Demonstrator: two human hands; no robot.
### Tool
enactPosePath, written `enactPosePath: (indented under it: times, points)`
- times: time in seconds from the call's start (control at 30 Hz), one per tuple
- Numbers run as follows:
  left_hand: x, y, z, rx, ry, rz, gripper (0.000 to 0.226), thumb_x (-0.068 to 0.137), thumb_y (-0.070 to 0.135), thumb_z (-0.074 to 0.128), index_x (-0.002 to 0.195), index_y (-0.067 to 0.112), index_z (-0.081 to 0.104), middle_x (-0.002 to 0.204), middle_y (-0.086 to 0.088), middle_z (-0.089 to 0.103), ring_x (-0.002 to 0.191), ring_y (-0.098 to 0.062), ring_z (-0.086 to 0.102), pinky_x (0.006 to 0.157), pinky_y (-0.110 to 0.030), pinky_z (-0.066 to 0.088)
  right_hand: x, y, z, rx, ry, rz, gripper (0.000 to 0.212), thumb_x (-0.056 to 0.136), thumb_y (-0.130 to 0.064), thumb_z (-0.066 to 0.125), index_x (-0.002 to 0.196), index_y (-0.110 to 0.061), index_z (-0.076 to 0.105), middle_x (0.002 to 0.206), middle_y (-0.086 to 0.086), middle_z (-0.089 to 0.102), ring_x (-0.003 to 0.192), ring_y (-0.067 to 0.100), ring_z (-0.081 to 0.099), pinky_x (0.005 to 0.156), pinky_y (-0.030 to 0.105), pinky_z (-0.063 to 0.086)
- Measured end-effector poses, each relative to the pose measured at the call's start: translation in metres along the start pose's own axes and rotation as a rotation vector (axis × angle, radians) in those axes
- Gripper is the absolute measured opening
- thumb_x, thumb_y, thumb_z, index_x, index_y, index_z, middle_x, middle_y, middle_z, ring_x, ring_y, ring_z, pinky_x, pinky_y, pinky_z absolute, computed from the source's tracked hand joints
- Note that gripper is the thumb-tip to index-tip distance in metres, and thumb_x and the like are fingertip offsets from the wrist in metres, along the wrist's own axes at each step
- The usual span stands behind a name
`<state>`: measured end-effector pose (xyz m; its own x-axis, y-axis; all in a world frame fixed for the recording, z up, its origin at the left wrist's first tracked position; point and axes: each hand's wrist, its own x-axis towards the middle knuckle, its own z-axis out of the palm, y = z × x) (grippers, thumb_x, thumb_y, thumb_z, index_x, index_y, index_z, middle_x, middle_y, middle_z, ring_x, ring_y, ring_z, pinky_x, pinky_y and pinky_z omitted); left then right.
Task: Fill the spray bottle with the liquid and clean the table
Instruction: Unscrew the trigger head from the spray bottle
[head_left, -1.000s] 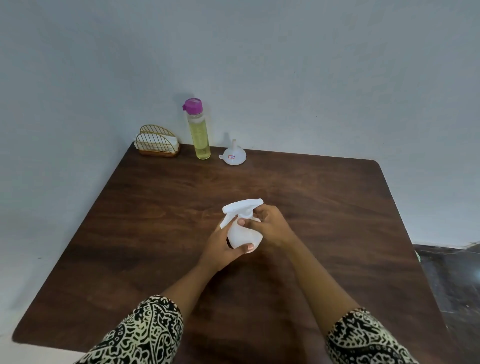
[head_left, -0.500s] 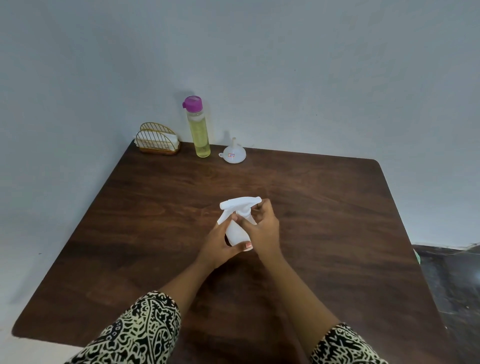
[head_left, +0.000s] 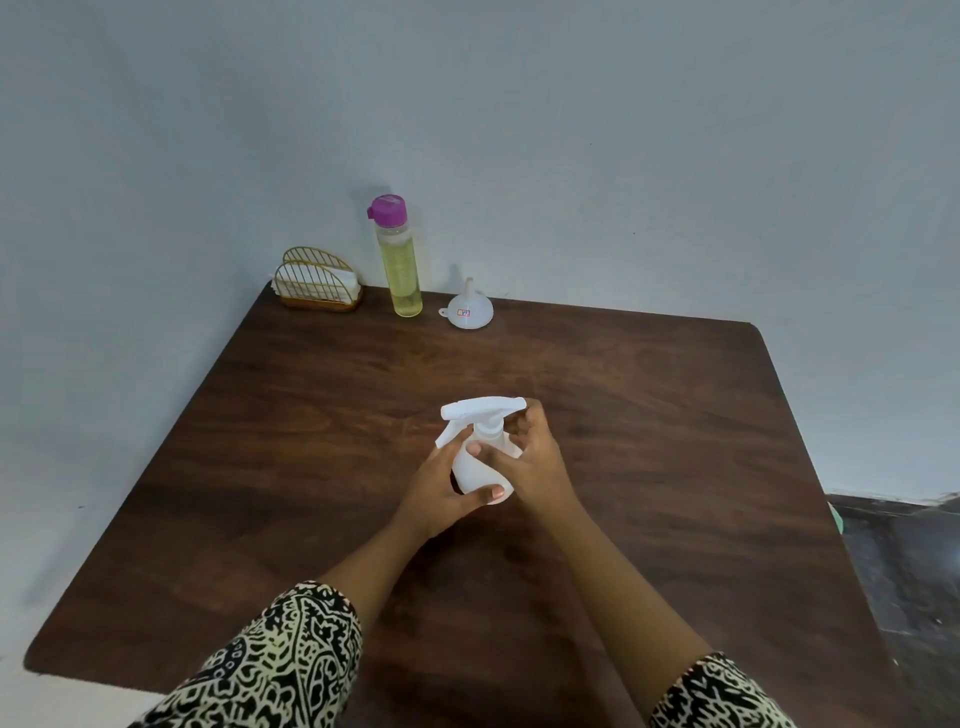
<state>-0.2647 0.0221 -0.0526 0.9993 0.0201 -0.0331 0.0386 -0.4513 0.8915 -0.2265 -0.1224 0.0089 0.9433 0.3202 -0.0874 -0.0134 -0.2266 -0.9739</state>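
L hand (head_left: 441, 486) grips spray bottle (head_left: 475, 470) body, R hand (head_left: 530, 467) fingers pinch its neck

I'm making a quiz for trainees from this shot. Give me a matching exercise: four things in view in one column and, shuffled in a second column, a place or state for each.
Things
1. spray bottle
2. funnel
3. tall bottle
4. wire holder

Places or states
A. purple cap on, yellow liquid inside
B. at the far left corner of the table
C. gripped by the left hand and the right hand
D. wide end down, spout up

Pairs: 1-C, 2-D, 3-A, 4-B
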Motion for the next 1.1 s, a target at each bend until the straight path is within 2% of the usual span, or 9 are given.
enactPosePath:
  times: [0.07, 0.17, 0.37, 0.43, 0.5, 0.57, 0.7, 0.93, 1.1]
  points:
    - [0.000, -0.002, 0.001, -0.007, -0.003, 0.010, 0.070, 0.075, 0.048, 0.076, 0.136, 0.036, 0.043, 0.133, 0.016, 0.054, 0.124, -0.005, 0.051, 0.101, -0.030, 0.045, 0.001, -0.005, 0.011, -0.020, 0.157, -0.001, 0.047, 0.076, -0.031, 0.079, 0.107, -0.022, 0.046, 0.095, -0.017, 0.058, 0.091, -0.002, 0.059, 0.073, 0.013, 0.045]
    - [-0.001, -0.001, 0.000, 0.009, 0.007, -0.009, 0.071, 0.075, 0.046, 0.076, 0.133, 0.047, 0.035, 0.136, 0.016, 0.050, 0.124, 0.000, 0.048, 0.102, -0.026, 0.043, 0.000, -0.005, 0.019, -0.001, 0.245, -0.034, 0.035, 0.078, -0.026, 0.077, 0.098, -0.018, 0.049, 0.085, -0.013, 0.058, 0.080, -0.007, 0.058, 0.066, 0.009, 0.044]
    - [0.000, -0.006, 0.001, -0.017, 0.004, -0.028, 0.079, 0.071, 0.057, 0.076, 0.138, 0.034, 0.042, 0.132, 0.013, 0.055, 0.123, -0.009, 0.052, 0.098, -0.039, 0.051, 0.003, 0.010, -0.003, 0.036, -0.040, -0.038, 0.039, 0.080, -0.048, 0.062, 0.107, -0.020, 0.059, 0.108, 0.000, 0.066, 0.104, 0.017, 0.063, 0.091, 0.047, 0.052]
    - [0.000, -0.006, 0.001, -0.017, 0.007, -0.031, 0.081, 0.071, 0.057, 0.076, 0.140, 0.033, 0.041, 0.134, 0.012, 0.054, 0.123, -0.010, 0.052, 0.099, -0.041, 0.051, 0.003, 0.008, -0.009, 0.051, -0.169, -0.018, 0.039, 0.083, -0.046, 0.062, 0.117, -0.030, 0.055, 0.122, -0.005, 0.061, 0.114, 0.013, 0.058, 0.096, 0.038, 0.049]
    - [0.000, -0.004, 0.001, -0.011, 0.001, -0.022, 0.081, 0.072, 0.056, 0.076, 0.141, 0.033, 0.040, 0.135, 0.013, 0.054, 0.124, -0.009, 0.052, 0.101, -0.041, 0.049, 0.001, 0.005, -0.009, 0.041, -0.181, -0.014, 0.057, 0.077, -0.047, 0.068, 0.129, -0.038, 0.044, 0.126, -0.017, 0.056, 0.119, 0.007, 0.053, 0.098, 0.027, 0.046]
    - [0.001, -0.003, 0.001, -0.009, 0.000, -0.014, 0.081, 0.072, 0.056, 0.076, 0.141, 0.033, 0.039, 0.137, 0.015, 0.053, 0.126, -0.008, 0.051, 0.102, -0.043, 0.048, 0.001, 0.002, -0.003, 0.020, -0.038, -0.008, 0.068, 0.067, -0.054, 0.073, 0.124, -0.032, 0.042, 0.116, -0.019, 0.058, 0.111, 0.004, 0.056, 0.092, 0.023, 0.048]
    - [0.001, -0.004, 0.001, 0.000, -0.007, 0.001, 0.079, 0.073, 0.054, 0.076, 0.140, 0.033, 0.039, 0.138, 0.015, 0.051, 0.128, -0.007, 0.048, 0.105, -0.042, 0.045, -0.001, -0.005, 0.013, -0.009, 0.189, -0.010, 0.044, 0.077, -0.033, 0.078, 0.105, -0.021, 0.047, 0.095, -0.015, 0.059, 0.093, 0.001, 0.058, 0.075, 0.019, 0.045]
    - [0.001, -0.008, 0.002, -0.003, -0.011, -0.058, 0.086, 0.069, 0.064, 0.074, 0.141, 0.033, 0.038, 0.137, 0.011, 0.052, 0.126, -0.012, 0.051, 0.100, -0.044, 0.049, -0.003, 0.008, 0.001, 0.046, -0.021, -0.027, 0.031, 0.085, -0.036, 0.060, 0.111, -0.021, 0.058, 0.111, -0.005, 0.065, 0.106, 0.012, 0.061, 0.092, 0.041, 0.052]
    - [0.001, -0.004, 0.000, 0.003, -0.016, -0.033, 0.081, 0.072, 0.058, 0.075, 0.141, 0.031, 0.040, 0.136, 0.014, 0.053, 0.126, -0.009, 0.050, 0.103, -0.042, 0.047, -0.002, 0.001, 0.006, -0.010, 0.053, -0.030, 0.049, 0.075, -0.039, 0.073, 0.114, -0.028, 0.046, 0.105, -0.019, 0.060, 0.103, 0.000, 0.058, 0.084, 0.015, 0.045]
